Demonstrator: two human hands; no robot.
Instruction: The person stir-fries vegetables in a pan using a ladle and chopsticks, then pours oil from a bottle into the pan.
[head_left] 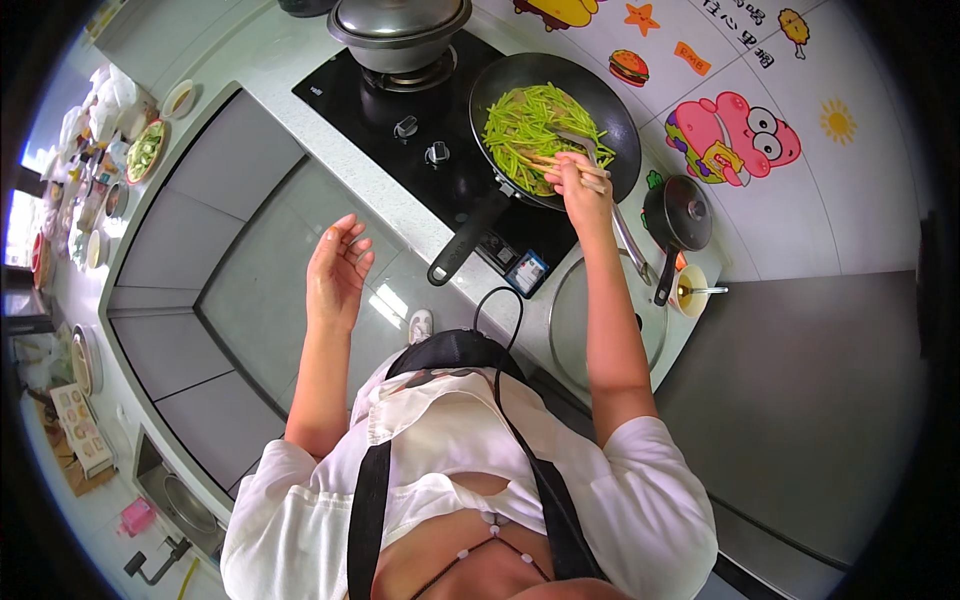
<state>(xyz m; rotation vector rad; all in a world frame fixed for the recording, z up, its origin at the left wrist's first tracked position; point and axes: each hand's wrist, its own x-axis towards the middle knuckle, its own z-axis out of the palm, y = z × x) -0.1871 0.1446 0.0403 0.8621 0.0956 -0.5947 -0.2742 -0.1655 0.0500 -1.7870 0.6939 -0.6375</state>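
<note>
The right hand [580, 186] is nearer the green stems [532, 112], which lie in the black pan [622, 110] at eleven o'clock from its fingers. They pinch tan chopsticks [594, 170], pointing near ten o'clock. I can't tell if they touch the metal spatula [631, 246]. The left hand [341, 268] is empty, fingers loosely bent, well away at eight o'clock.

Cartoon stickers [740, 135] dot the white tiled wall [800, 235]; grey cabinets [210, 190] border a glossy grey floor [270, 250]; bright light fills a window [22, 230] at far left.
</note>
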